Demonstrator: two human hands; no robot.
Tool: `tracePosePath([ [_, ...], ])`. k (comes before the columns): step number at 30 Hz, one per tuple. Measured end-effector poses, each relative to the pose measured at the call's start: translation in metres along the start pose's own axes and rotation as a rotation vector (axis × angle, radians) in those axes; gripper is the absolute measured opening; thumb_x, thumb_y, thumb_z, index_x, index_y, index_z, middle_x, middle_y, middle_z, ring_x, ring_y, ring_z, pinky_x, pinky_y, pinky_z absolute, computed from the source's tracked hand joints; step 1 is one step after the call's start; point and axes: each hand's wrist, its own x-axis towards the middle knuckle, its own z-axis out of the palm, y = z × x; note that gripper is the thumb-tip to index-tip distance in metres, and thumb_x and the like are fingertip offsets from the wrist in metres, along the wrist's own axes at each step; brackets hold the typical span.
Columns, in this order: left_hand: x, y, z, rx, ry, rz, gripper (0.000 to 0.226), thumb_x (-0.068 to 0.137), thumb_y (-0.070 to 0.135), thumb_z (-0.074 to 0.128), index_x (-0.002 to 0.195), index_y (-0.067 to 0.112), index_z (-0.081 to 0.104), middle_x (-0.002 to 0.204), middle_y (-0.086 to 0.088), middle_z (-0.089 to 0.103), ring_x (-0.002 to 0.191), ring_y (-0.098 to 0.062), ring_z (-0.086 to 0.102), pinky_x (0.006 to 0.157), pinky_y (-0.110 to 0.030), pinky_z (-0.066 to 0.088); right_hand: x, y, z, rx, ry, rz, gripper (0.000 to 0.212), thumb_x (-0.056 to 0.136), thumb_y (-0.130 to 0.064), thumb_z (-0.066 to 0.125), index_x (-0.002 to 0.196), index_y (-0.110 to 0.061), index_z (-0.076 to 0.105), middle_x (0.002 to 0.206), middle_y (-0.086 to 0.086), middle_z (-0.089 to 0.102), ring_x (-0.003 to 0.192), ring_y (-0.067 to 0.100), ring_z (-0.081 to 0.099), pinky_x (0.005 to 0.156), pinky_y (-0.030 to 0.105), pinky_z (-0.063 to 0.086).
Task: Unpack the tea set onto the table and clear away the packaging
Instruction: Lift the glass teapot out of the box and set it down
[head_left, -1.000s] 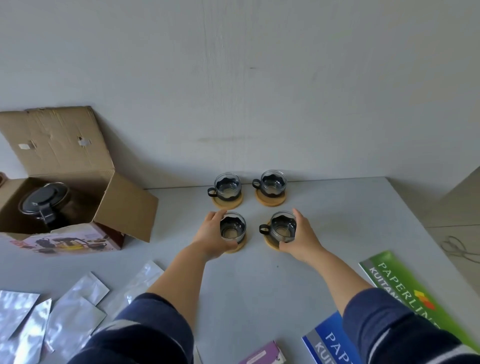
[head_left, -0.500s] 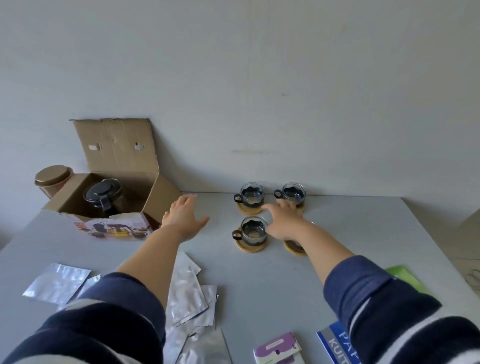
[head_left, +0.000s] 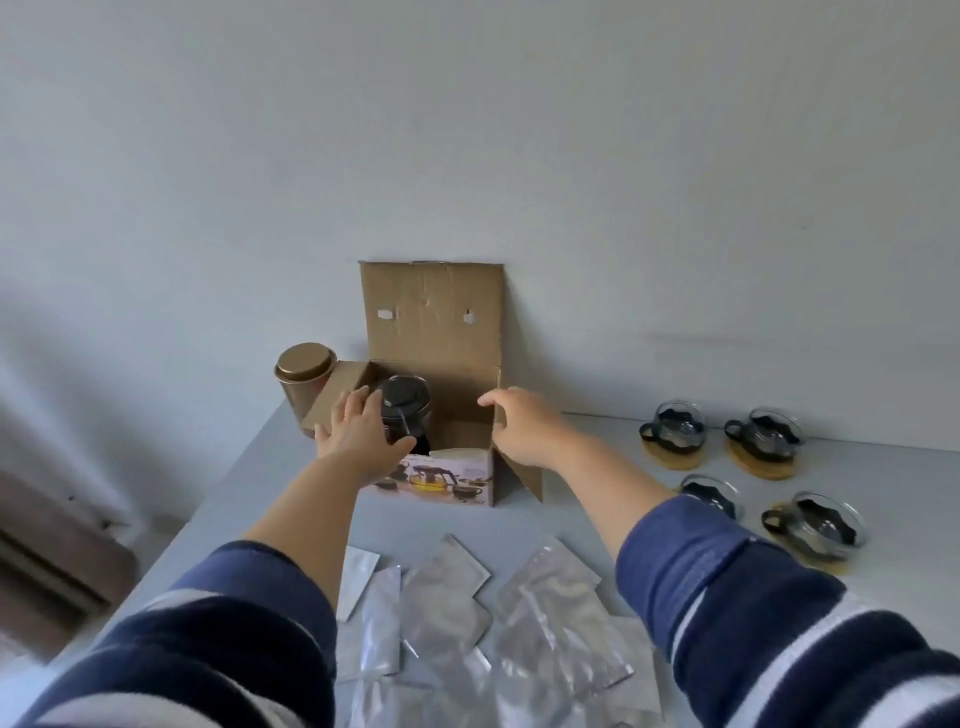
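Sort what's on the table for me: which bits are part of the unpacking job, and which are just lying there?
Job:
- box, open
- teapot, inside the box
- four cups on coasters
- foil bags, empty packaging
- left hand and right hand, both open, reaching at the box

Lying about:
- gold tin beside the box

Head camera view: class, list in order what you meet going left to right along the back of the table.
Gold tin → teapot inside the open cardboard box → back-left glass cup → back-right glass cup.
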Motion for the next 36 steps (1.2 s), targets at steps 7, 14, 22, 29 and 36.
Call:
tracePosePath([
  [7, 0.022, -0.047, 0.021, -0.093, -0.152, -0.067, 0.110, 0.082, 0.066, 0.054, 0.152, 0.012, -0.011, 0.162, -0.005, -0.011, 0.149, -0.027, -0.006, 0.118, -0.056, 0.005, 0.064, -0.051, 0.066, 0.051, -0.090, 0.166, 0.024, 0.095, -0.031, 0.049, 0.090, -0.010, 0.061, 0.082, 0.006, 0.060, 0.084, 0.024, 0.062, 0.069, 0.028, 0.045],
  [14, 0.021, -0.055, 0.040, -0.155, -0.097, -0.043, 0.108, 0.084, 0.066, 0.050, 0.151, 0.013, -0.016, 0.162, -0.004, -0.004, 0.150, -0.024, 0.003, 0.119, -0.053, 0.004, 0.089, -0.064, 0.091, -0.075, -0.120, 0.351, 0.041, 0.096, -0.043, 0.044, 0.104, -0.006, 0.059, 0.081, 0.006, 0.056, 0.082, 0.022, 0.057, 0.073, 0.030, 0.045],
  [22, 0.022, -0.053, 0.031, -0.046, -0.128, -0.052, 0.105, 0.086, 0.065, 0.046, 0.151, 0.009, -0.015, 0.162, -0.007, -0.003, 0.150, -0.025, -0.004, 0.120, -0.051, 0.000, 0.086, -0.059, 0.085, 0.024, 0.013, 0.408, 0.029, 0.097, -0.035, 0.044, 0.094, -0.008, 0.055, 0.072, 0.003, 0.051, 0.065, 0.017, 0.052, 0.056, 0.025, 0.036],
  [29, 0.021, -0.053, 0.028, -0.054, -0.128, -0.056, 0.106, 0.086, 0.064, 0.050, 0.151, 0.011, -0.013, 0.161, -0.008, 0.002, 0.150, -0.027, 0.001, 0.120, -0.053, 0.003, 0.053, -0.061, 0.017, 0.132, 0.143, 0.329, 0.036, 0.098, -0.037, 0.040, 0.109, -0.006, 0.054, 0.101, 0.011, 0.065, 0.091, 0.029, 0.065, 0.080, 0.040, 0.057],
  [36, 0.021, -0.052, 0.030, -0.013, -0.135, -0.085, 0.107, 0.085, 0.066, 0.048, 0.151, 0.009, -0.014, 0.161, -0.009, 0.000, 0.149, -0.027, 0.003, 0.120, -0.053, 0.005, 0.009, -0.021, -0.038, 0.272, 0.352, 0.435, 0.037, 0.097, -0.037, 0.043, 0.109, -0.005, 0.060, 0.103, 0.012, 0.068, 0.094, 0.029, 0.065, 0.084, 0.041, 0.058],
])
